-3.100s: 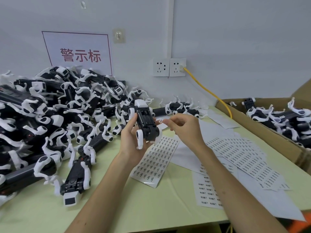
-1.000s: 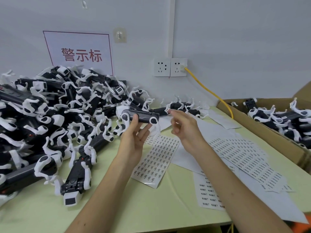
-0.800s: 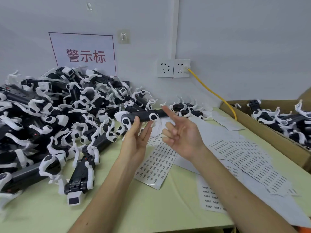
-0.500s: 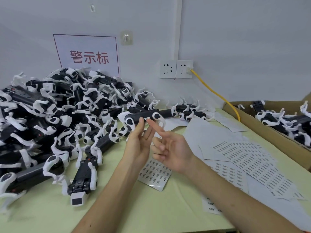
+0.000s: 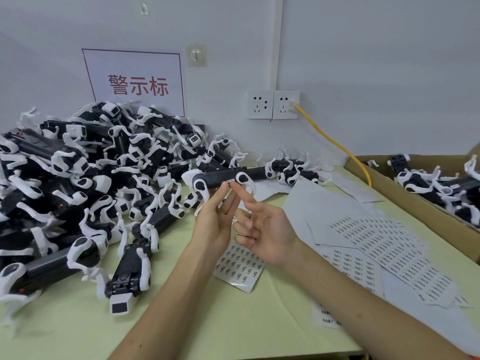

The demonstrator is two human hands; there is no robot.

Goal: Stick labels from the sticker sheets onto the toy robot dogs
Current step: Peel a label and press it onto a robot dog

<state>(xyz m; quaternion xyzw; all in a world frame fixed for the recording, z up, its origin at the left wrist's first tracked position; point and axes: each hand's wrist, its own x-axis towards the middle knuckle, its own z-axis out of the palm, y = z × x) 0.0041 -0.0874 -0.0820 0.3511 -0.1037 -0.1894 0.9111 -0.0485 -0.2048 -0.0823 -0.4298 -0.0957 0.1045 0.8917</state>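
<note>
at your far left a pile of toy robot dogs [image 5: 91,178], black with white legs, is heaped on the surface [image 5: 233,320] against the wall, under a white sign [image 5: 135,84] with red characters, and a single dog [image 5: 130,271] lies apart at the pile's front edge with its head towards you. right of the pile, your left hand [image 5: 215,219] holds one toy robot dog [image 5: 218,178] up off the surface, level and side-on; the fingers reach up nearly straight to its underside, and the thumb is hidden behind them. a small label [image 5: 230,180] sits on the lower edge of its body, just above those fingertips. your right hand [image 5: 265,229] is just beside the left, palm up and holding nothing, its index finger stretched out with the tip right at the label and the other fingers loosely curled; you cannot tell whether the tip touches. below both hands a sticker sheet [image 5: 241,266] lies flat on the surface. further right, more sticker sheets [image 5: 376,242] overlap each other. a yellow cable [image 5: 335,144] runs down from the wall sockets [image 5: 272,104] towards a cardboard box [image 5: 415,203] at the far right, which holds more dogs [image 5: 428,183].
</note>
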